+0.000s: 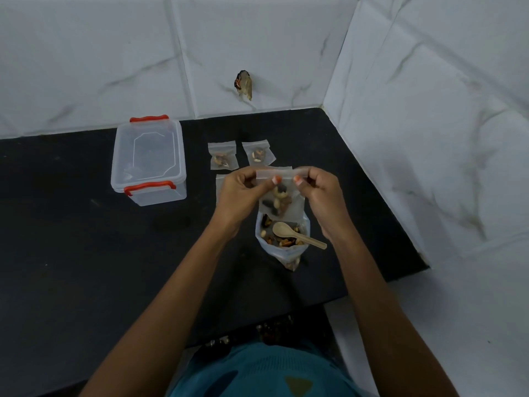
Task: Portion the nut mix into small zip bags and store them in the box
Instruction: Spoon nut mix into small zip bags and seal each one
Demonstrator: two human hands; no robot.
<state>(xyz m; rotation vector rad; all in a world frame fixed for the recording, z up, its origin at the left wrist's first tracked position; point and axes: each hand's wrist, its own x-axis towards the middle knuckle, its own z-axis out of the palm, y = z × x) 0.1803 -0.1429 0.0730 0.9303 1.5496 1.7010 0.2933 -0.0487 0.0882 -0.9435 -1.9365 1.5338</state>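
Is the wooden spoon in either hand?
No, the wooden spoon lies in the nut pouch; the left hand and the right hand pinch a small zip bag.

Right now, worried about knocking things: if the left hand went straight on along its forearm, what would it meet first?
Probably the right-hand filled zip bag on the counter beyond the left hand and its held bag; raised as it is, it may pass over. Depth unclear.

clear glossy plastic box [148,159], frosted plastic zip bag [282,196], wooden spoon [294,234], matt black counter [71,224].
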